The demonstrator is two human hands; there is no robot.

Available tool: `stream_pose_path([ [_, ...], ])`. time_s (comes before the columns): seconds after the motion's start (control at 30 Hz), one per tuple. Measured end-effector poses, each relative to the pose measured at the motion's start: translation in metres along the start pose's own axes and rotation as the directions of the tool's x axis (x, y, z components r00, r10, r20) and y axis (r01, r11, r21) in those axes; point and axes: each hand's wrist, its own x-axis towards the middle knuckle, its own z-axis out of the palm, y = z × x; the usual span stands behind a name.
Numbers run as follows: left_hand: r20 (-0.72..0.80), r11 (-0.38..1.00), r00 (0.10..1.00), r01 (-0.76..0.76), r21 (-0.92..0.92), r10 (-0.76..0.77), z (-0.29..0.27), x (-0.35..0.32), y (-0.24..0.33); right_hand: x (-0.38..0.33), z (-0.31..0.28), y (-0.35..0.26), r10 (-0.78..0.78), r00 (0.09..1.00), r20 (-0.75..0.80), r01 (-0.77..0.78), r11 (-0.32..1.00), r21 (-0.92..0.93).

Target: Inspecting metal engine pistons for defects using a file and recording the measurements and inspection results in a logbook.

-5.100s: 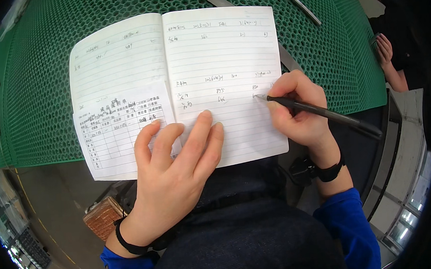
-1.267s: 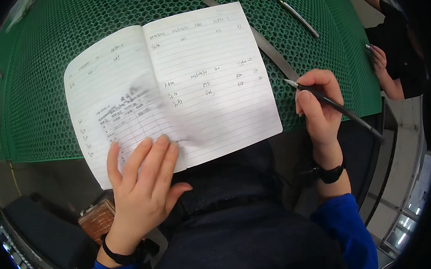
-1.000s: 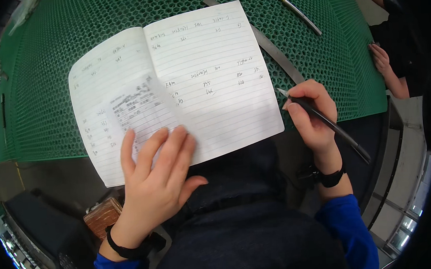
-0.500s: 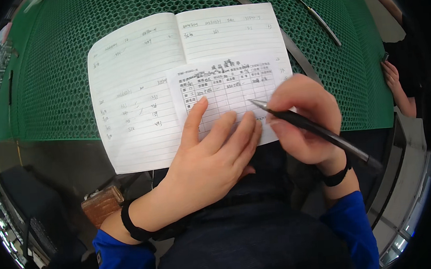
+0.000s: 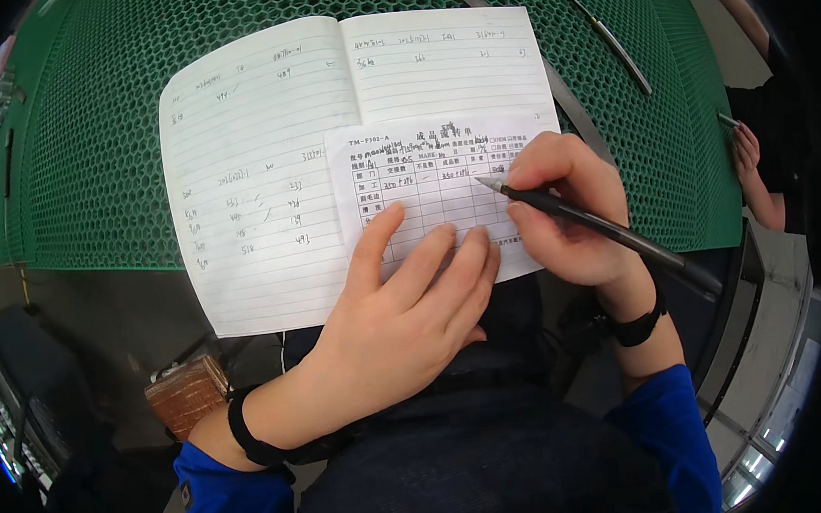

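An open lined notebook (image 5: 250, 163) with handwritten rows lies at the table's near edge. On its right page rests a white printed form (image 5: 417, 209) with a grid, partly filled in by hand. My left hand (image 5: 403, 294) lies with fingers spread over the form's lower part, covering some of the grid. In my right hand (image 5: 577, 213) is a black pen (image 5: 616, 234), pinched between thumb and fingers. The pen's tip points at the upper middle rows of the form; whether it touches the paper I cannot tell.
Green honeycomb-patterned matting (image 5: 264, 7) covers the table. A flat metal strip (image 5: 575, 105) runs beside the notebook, and a thin metal tool (image 5: 619, 56) lies further right. Another person's hand (image 5: 747, 147) is at the right edge. A brown wooden seat piece (image 5: 189, 397) shows below left.
My right hand and the pen have shifted slightly up and left over the form. My left hand remains spread on it. The other person's hand now shows a small rod-like thing more clearly.
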Motion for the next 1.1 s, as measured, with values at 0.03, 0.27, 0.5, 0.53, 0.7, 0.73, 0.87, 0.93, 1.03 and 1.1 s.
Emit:
stream_pose_path([
  [0.03, -0.004, 1.0, 1.0, 0.002, -0.004, -0.002, 0.0, 0.0, 0.0, 0.002, 0.0, 0.001, -0.043, 0.999, 0.023, 0.043, 0.998, -0.037],
  [0.27, 0.027, 1.0, 1.0, 0.009, -0.005, -0.009, -0.003, -0.001, 0.0, -0.002, 0.005, -0.001, 0.051, 0.998, 0.037, -0.051, 0.999, -0.003],
  [0.5, 0.017, 0.998, 0.998, 0.067, -0.01, -0.067, -0.007, 0.002, -0.004, -0.005, 0.005, -0.004, 0.085, 0.996, 0.027, -0.085, 0.996, -0.03],
  [0.53, 0.024, 0.998, 0.997, 0.069, 0.006, -0.069, -0.008, 0.002, -0.004, -0.005, 0.005, -0.005, 0.106, 0.994, 0.029, -0.105, 0.993, -0.05],
  [0.7, 0.021, 0.998, 0.998, 0.064, 0.021, -0.064, -0.008, 0.0, -0.003, -0.007, 0.012, -0.004, 0.029, 0.999, -0.038, -0.034, 0.99, -0.138],
  [0.73, 0.021, 0.998, 0.998, 0.062, 0.027, -0.062, -0.008, 0.0, -0.003, -0.008, 0.011, -0.006, 0.073, 0.997, -0.027, -0.076, 0.989, -0.125],
  [0.87, 0.021, 0.997, 0.997, 0.069, 0.032, -0.07, -0.009, 0.001, -0.003, -0.002, 0.011, -0.011, 0.096, 0.995, 0.01, -0.093, 0.986, -0.137],
  [0.93, 0.013, 0.997, 0.998, 0.066, 0.036, -0.066, -0.008, 0.0, -0.004, 0.001, 0.013, -0.008, 0.008, 0.999, 0.034, -0.002, 0.985, -0.173],
  [1.03, -0.01, 0.997, 0.997, 0.073, 0.023, -0.073, -0.006, -0.003, -0.007, 0.004, 0.021, -0.009, 0.024, 0.998, 0.059, -0.014, 0.984, -0.176],
  [1.1, -0.011, 0.997, 0.997, 0.071, 0.025, -0.071, -0.006, -0.004, -0.008, 0.004, 0.023, -0.01, 0.113, 0.992, 0.051, -0.106, 0.986, -0.131],
])
